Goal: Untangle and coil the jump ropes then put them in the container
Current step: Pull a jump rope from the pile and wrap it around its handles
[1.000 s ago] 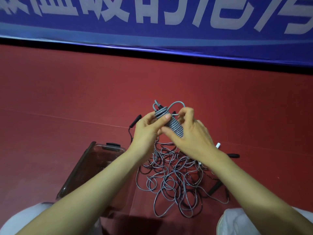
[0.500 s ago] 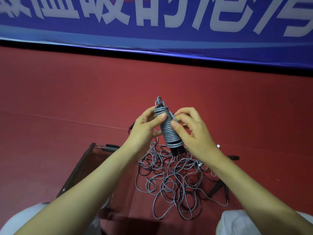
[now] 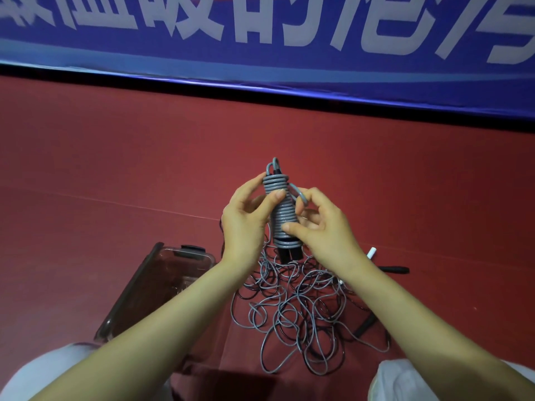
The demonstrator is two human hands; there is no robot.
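- Left hand: its grip pinches the upper turns of the coil, thumb on the near side and fingers behind.
- Right hand: its grip is closed on the coil, with the thumb tip pressed to the lower turns and the forefinger curled at a loose loop that sticks out from the coil's upper right.
- The coil is grey rope wound tight round two black handles, which poke out below. It is held near upright in the air between both hands, above the tangle.
- The tangle of grey and black rope lies on the red floor, just right of the box.
- The box is clear plastic, open on top, and stands on the floor under the left forearm.
- A black handle and a white tip lie on the floor right of the tangle.
- A blue banner with white characters runs along the far edge.
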